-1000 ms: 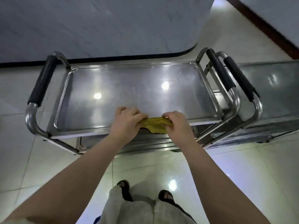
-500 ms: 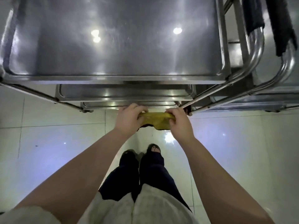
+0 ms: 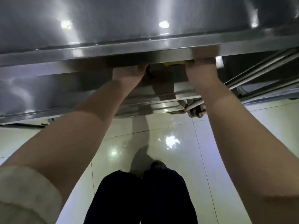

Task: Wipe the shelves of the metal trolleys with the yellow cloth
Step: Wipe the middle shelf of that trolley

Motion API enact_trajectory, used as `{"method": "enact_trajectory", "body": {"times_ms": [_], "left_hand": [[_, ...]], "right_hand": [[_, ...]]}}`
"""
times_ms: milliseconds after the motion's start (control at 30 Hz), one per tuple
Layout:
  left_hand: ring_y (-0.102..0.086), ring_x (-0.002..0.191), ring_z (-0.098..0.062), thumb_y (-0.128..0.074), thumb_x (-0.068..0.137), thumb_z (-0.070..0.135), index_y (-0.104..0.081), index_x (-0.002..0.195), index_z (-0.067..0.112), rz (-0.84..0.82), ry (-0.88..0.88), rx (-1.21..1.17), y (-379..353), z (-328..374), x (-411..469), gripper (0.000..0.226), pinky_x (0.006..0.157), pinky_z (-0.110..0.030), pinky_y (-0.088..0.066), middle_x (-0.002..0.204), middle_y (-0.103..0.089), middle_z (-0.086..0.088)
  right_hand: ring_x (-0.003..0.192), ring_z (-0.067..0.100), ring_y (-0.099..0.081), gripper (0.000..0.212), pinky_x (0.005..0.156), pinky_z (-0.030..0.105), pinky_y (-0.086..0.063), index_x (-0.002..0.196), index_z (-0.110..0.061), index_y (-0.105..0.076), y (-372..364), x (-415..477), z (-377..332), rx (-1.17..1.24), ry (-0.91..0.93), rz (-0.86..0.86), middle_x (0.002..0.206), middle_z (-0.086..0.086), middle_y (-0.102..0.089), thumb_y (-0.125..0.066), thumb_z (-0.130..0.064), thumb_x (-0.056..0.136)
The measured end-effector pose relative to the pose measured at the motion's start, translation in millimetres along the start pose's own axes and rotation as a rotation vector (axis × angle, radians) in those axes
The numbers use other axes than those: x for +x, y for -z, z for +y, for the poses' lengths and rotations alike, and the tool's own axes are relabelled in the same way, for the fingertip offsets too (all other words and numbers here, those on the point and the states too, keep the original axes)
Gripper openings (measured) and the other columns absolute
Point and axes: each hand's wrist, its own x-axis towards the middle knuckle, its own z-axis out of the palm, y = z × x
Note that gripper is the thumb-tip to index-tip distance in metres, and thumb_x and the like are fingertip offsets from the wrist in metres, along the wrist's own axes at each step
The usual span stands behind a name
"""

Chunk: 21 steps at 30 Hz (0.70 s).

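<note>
Left hand [image 3: 129, 72] and right hand [image 3: 201, 69] reach in under the front rim of the top shelf [image 3: 113, 51]. Risk: knuckles could knock that rim, or the cloth could bunch and miss patches of the lower shelf [image 3: 72, 88], because the rim blocks the view. Fingers are hidden, so I cannot tell how wide either hand is or what it grips. Only a sliver of yellow cloth [image 3: 174, 63] shows between the hands, just under the rim.
</note>
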Motion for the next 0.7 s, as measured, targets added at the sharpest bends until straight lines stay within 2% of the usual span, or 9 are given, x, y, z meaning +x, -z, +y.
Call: {"method": "enact_trajectory", "body": {"times_ms": [100,200,300,400,467,500,567,633,700], "left_hand": [[-0.058,0.111,-0.034,-0.049,0.098,0.046,-0.062,0.123,0.019,0.159,-0.246,0.028,-17,-1,26,0.04,0.094,-0.042,-0.041,0.119,-0.064,-0.014],[-0.059,0.102,-0.027,-0.061,0.091,0.04,-0.067,0.108,0.027,0.172,-0.503,0.17,-51,-15,23,0.022,0.092,-0.043,-0.038,0.107,-0.065,-0.001],[-0.057,0.103,-0.024,-0.063,0.087,0.046,-0.07,0.108,0.03,0.099,-0.663,0.196,-87,-38,7,0.027,0.093,-0.043,-0.036,0.107,-0.064,0.003],[-0.056,0.107,-0.022,-0.048,0.091,0.057,-0.066,0.114,0.034,0.21,-0.586,-0.02,-84,-55,17,0.037,0.094,-0.044,-0.043,0.112,-0.063,0.004],[-0.057,0.111,-0.025,-0.044,0.095,0.047,-0.06,0.121,0.033,0.255,-0.431,-0.117,-70,-66,43,0.034,0.094,-0.043,-0.046,0.122,-0.062,0.001],[-0.053,0.118,-0.027,-0.044,0.096,0.038,-0.056,0.128,0.032,0.268,-0.367,-0.081,-63,-72,58,0.034,0.098,-0.042,-0.044,0.13,-0.058,-0.001],[-0.031,0.141,-0.027,-0.043,0.098,0.03,-0.043,0.143,0.031,0.23,-0.25,0.127,-54,-82,81,0.045,0.115,-0.046,-0.025,0.152,-0.039,-0.002],[-0.005,0.15,-0.025,-0.034,0.101,0.04,-0.025,0.151,0.037,0.141,-0.167,0.321,-53,-92,96,0.051,0.117,-0.057,-0.004,0.163,-0.014,0.005],[0.004,0.15,-0.026,-0.023,0.1,0.053,-0.015,0.153,0.041,0.091,-0.158,0.407,-56,-102,105,0.054,0.113,-0.064,0.003,0.164,-0.003,0.008]], "right_hand": [[0.112,0.041,-0.053,0.032,0.092,0.039,-0.037,0.122,-0.002,-0.06,-30,20,16,-0.081,0.221,0.192,0.122,0.025,-0.058,-0.052,-0.022,0.098],[0.107,0.038,-0.056,0.037,0.089,0.041,-0.047,0.128,-0.015,-0.056,-70,17,51,-0.173,0.313,0.066,0.127,0.015,-0.056,-0.051,-0.005,0.093],[0.103,0.035,-0.058,0.038,0.093,0.046,-0.046,0.112,-0.016,-0.068,-94,6,83,-0.218,0.377,0.063,0.12,0.006,-0.063,-0.051,-0.001,0.08],[0.099,0.032,-0.061,0.033,0.094,0.046,-0.045,0.1,-0.017,-0.072,-98,6,75,-0.044,0.366,0.28,0.106,0.004,-0.07,-0.047,-0.014,0.079],[0.106,0.032,-0.058,0.032,0.094,0.042,-0.045,0.115,-0.019,-0.066,-105,16,53,0.033,0.348,0.307,0.115,0.007,-0.065,-0.05,-0.022,0.087],[0.121,0.034,-0.05,0.038,0.102,0.043,-0.039,0.128,-0.025,-0.059,-112,24,40,-0.021,0.326,0.231,0.131,0.007,-0.058,-0.052,-0.03,0.091],[0.146,0.038,-0.012,0.06,0.117,0.055,-0.007,0.148,-0.045,-0.027,-129,40,17,-0.274,0.231,-0.01,0.161,-0.002,-0.02,-0.043,-0.058,0.092],[0.145,0.043,0.017,0.071,0.11,0.066,0.013,0.147,-0.057,0.003,-148,52,10,-0.443,0.16,-0.137,0.162,-0.013,0.012,-0.024,-0.08,0.085],[0.143,0.042,0.024,0.073,0.105,0.07,0.017,0.143,-0.06,0.01,-156,62,21,-0.503,0.159,-0.127,0.16,-0.015,0.019,-0.013,-0.087,0.078]]}}
